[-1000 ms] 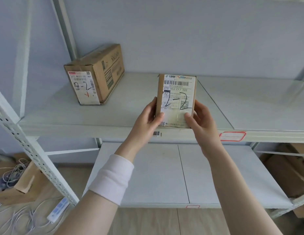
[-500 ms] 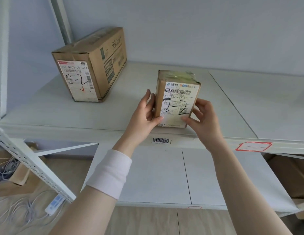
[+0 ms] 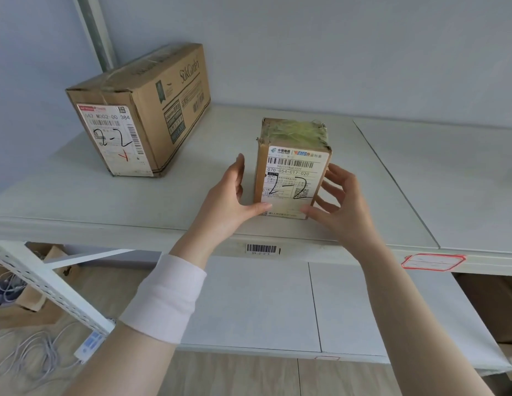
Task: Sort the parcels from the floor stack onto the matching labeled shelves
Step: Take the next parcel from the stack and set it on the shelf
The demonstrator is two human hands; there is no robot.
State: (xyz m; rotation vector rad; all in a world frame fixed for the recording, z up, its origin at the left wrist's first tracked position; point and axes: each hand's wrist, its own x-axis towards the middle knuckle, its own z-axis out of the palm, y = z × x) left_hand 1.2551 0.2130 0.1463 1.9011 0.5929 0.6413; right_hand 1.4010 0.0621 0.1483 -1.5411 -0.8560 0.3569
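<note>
A: So where is the small parcel (image 3: 292, 170)?

B: It stands upright on the upper shelf (image 3: 106, 201), near the front edge and right above the barcode sticker (image 3: 262, 249) on the shelf lip. Its postal label faces the camera with "2-2" handwritten across it. The top is wrapped in yellowish tape.

A: And the hands?

B: One is at each side. The left hand (image 3: 229, 201) is by the parcel's left side, fingers (image 3: 240, 172) straight and held together. A sliver of shelf shows between them and the cardboard, and only the thumb tip touches, low on the front face. The right hand (image 3: 343, 204) is at the right side, fingers (image 3: 335, 178) spread and loosely bent, thumb tip on the lower front of the label. I cannot tell whether those fingertips touch the right side.

A: Anything else up there?

B: A larger carton (image 3: 140, 115) lies lengthwise at the back left, well apart from the parcel. Its end label also reads "2-2". Farther right, a red-bordered tag (image 3: 433, 261) is stuck on the shelf lip.

A: Below?

B: A lower shelf (image 3: 257, 304), and on the floor at the left a tangle of white cables (image 3: 29, 350) with a power strip (image 3: 89, 342). A white wristband (image 3: 166, 298) sits on the left forearm.
</note>
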